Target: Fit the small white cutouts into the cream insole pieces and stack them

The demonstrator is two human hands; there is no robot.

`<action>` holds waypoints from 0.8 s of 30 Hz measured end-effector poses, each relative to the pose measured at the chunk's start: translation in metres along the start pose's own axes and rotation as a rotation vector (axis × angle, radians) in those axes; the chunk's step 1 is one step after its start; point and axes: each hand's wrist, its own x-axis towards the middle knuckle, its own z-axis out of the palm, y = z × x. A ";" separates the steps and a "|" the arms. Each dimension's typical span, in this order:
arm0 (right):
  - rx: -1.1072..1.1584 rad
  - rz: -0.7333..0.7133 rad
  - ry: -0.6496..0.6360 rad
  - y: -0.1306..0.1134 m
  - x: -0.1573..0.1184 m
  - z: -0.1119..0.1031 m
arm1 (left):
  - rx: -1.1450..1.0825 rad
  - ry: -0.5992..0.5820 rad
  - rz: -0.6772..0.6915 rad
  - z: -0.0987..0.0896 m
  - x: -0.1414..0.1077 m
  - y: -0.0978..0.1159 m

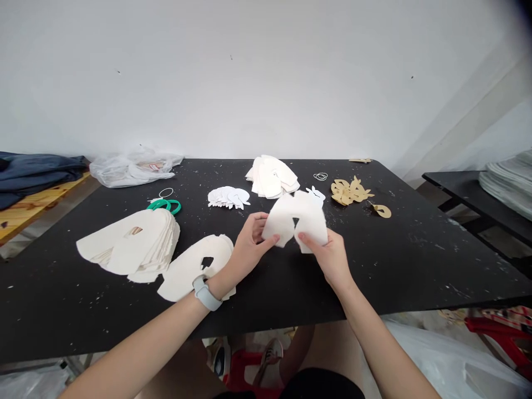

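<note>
Far left: large white stack (128, 244) fanned on the black table (394, 266), green loops (175, 208) just behind it, likely scissor handles. Keep that fan away from the left forearm; a sleeve-level brush would probably skew the layers. Next right, smaller white stack (189, 259) lies partly behind the left wrist and its watch (206, 293); lift the wrist a touch so it doesn't drag the top sheet. Beyond it, white cutouts (228, 197) in an overlapping row. Left hand (251, 237): closed in a pinch, thumb on the near face of the arched white piece (296, 205), fingers at its left edge and behind. Piece is up off the table, mid-bench in front of the body, curve at top, two lobes down, dark gap between them. One layer or several, can't tell. Right hand (330, 256): also pinched closed, thumb on the right lobe, fingers mostly hidden behind. Grip advice: match thumb pressure, keep both lobes level, don't pull outward; narrow bridge over the gap looks like the weak spot. Material looks soft, so pinch light. Farther right, tan cutouts (349, 192); well clear of the right hand, leave them.
</note>
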 end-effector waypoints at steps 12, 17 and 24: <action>-0.493 -0.836 -0.230 -0.004 -0.014 0.008 | -0.336 -0.412 -0.114 0.004 -0.011 0.011; -0.221 -0.607 0.101 0.001 -0.007 -0.002 | -0.566 -0.420 -0.279 -0.002 -0.004 0.006; 0.348 0.205 -0.364 -0.007 -0.002 0.000 | -0.649 -0.306 -0.263 0.000 -0.003 0.003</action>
